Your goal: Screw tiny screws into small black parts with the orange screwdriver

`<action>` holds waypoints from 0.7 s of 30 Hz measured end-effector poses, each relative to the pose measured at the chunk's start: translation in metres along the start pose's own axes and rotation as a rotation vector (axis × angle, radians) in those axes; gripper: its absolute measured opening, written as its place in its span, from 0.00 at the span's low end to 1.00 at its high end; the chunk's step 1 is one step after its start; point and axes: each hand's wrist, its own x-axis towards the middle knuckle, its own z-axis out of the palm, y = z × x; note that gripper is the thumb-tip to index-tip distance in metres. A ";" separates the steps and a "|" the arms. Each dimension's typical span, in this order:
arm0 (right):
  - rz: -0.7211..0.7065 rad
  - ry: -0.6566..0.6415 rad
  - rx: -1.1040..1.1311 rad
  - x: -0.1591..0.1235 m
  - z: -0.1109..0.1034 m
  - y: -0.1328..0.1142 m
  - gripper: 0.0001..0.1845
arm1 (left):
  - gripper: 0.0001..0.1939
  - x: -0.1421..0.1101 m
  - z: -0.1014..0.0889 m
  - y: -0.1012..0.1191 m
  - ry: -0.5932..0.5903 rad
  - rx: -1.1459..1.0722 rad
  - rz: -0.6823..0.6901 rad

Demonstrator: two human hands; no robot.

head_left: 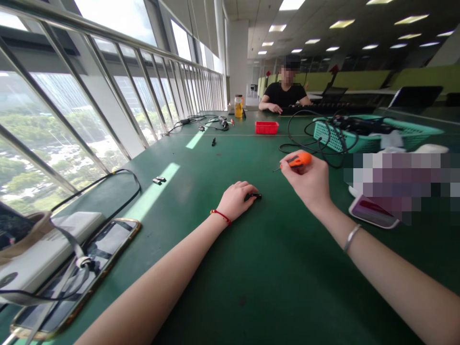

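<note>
My left hand point(237, 200) rests on the green table point(215, 268), its fingers closed around a small black part point(255, 195) whose exact kind I cannot make out. One end of that part sticks out past the fingertips. Raised to the right, my right hand point(312, 179) grips a screwdriver point(300, 160) with an orange and black handle. Its thin metal tip points left, above the tabletop and apart from the black part. Two small dark pieces point(159, 180) lie to the left in a strip of sunlight, and another small black piece point(213, 142) lies farther back.
A red bin point(266, 127) and a jar of yellow contents point(238, 106) stand at the back. At right are a teal basket point(345, 139) with black cables and a pinkish phone-like object point(373, 212). A phone point(108, 249) with cords lies left, near the railing point(118, 62). A person point(285, 91) sits opposite.
</note>
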 end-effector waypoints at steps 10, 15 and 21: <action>-0.113 -0.478 -0.482 -0.040 0.034 0.042 0.14 | 0.07 0.000 0.001 0.000 0.014 -0.002 -0.001; -0.126 -0.484 -0.495 -0.037 0.031 0.046 0.08 | 0.08 -0.001 0.000 0.000 0.025 -0.002 0.008; -0.135 -0.448 -0.417 -0.038 0.029 0.045 0.07 | 0.06 -0.001 0.000 -0.001 0.074 -0.064 -0.030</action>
